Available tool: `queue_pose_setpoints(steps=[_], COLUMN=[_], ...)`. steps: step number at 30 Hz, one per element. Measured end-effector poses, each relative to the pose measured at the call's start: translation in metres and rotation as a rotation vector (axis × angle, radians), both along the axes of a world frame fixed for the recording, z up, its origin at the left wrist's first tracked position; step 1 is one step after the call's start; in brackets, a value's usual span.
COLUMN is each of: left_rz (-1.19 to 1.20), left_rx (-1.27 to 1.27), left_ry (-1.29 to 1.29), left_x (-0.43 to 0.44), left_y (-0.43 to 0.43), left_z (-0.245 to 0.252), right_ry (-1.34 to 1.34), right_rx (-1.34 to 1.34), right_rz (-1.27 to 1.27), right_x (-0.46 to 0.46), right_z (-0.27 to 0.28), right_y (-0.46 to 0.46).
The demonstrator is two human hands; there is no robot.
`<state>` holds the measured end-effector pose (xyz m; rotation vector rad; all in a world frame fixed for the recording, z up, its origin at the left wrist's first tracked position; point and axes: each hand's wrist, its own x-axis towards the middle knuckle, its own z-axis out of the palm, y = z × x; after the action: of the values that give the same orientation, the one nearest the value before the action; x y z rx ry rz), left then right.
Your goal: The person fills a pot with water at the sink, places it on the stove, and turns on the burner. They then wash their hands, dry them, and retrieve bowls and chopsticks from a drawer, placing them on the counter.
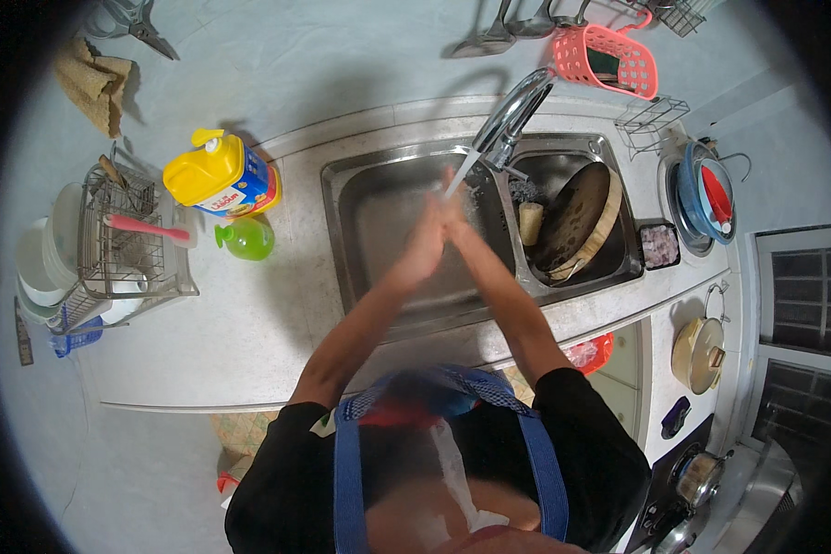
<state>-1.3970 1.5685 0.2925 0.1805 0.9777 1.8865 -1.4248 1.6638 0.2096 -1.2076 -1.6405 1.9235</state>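
My left hand and my right hand are pressed together, palm to palm, over the left basin of a stainless steel double sink. A stream of water runs onto their fingertips from a chrome faucet. Motion blur covers the fingers, and no object shows between the palms. The right basin contains a round wooden chopping board with a dark, spotted face, tilted on its edge. Beside that board are a pale yellow sponge-like piece and a steel wool scrubber.
Left of the sink stand a yellow Labour detergent jug and a green pump bottle. A wire dish rack holds bowls and a pink-handled brush. Ladles and a coral basket hang behind the faucet. Basins stack at right.
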Motion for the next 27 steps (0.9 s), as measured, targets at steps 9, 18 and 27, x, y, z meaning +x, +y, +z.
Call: queue_pose_setpoints(steps=[9,18,27], left_rz=[0.058,0.105,0.112], left_rx=[0.005,-0.053,-0.063], left_ry=[-0.160,-0.223,-0.229], left_x=[-0.005,-0.019,-0.013], left_y=[0.013,0.027,0.028], left_z=[-0.015,-0.011,-0.050], right_ry=[-0.152,-0.133,0.015], right_rx=[0.656,0.659,0.417], right_rz=[0.275,0.309,0.286], right_x=[0.012,0.000,0.031], right_z=[-0.041,-0.085,0.022], right_y=[0.021,0.027,-0.004])
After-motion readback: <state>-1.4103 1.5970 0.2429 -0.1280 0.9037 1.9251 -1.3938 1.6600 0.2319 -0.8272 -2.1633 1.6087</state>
